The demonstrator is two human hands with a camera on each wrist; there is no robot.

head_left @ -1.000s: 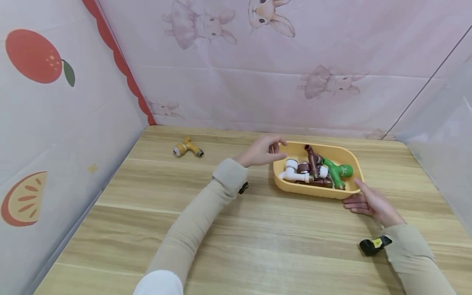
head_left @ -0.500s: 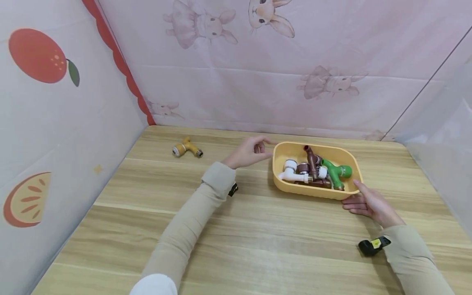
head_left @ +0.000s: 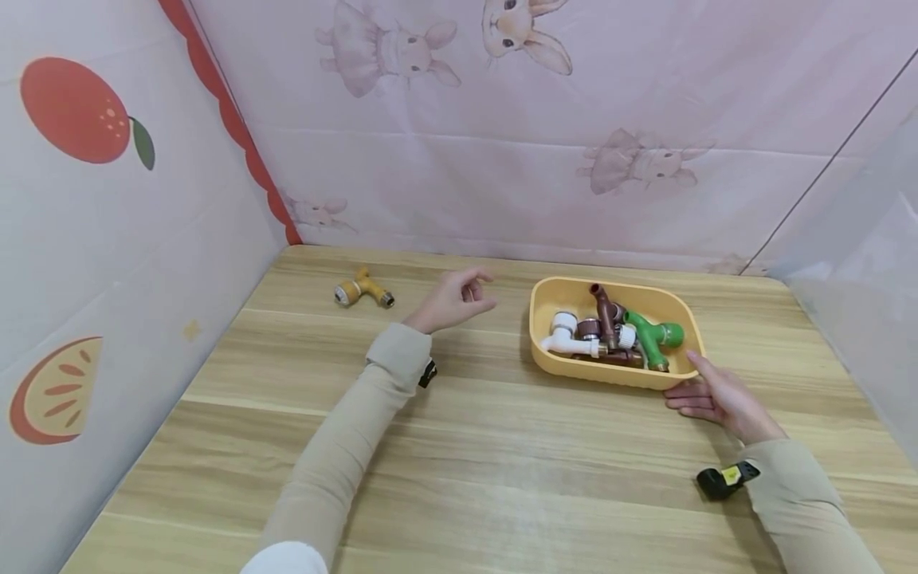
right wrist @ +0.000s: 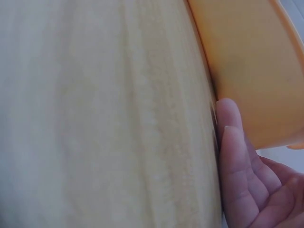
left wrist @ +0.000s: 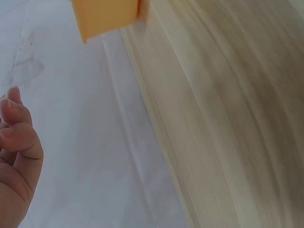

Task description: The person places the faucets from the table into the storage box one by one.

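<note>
A yellow plastic bin (head_left: 610, 377) stands toward the back right in the head view. Inside it lie a white tap (head_left: 570, 339), a green tap (head_left: 653, 339) and brown taps (head_left: 606, 315), partly overlapping. My right hand (head_left: 727, 402) holds the bin's near right corner, thumb at the rim and fingers low along the outer wall. The right wrist view shows those fingers (right wrist: 235, 156) against the wall, close to the tabletop. My left hand (head_left: 452, 299), fingers loosely bent and holding nothing, is over the table between the bin and a yellow tap (head_left: 364, 288).
The wood-grain table (head_left: 502, 478) ends at a pink curtain (head_left: 466, 183) with rabbit prints behind. A white panel (head_left: 165, 263) with fruit prints borders the left side, and a pale panel (head_left: 861, 263) borders the right.
My left hand has moved left, from the bin's left rim toward the yellow tap. The right hand and the bin have stayed almost in place.
</note>
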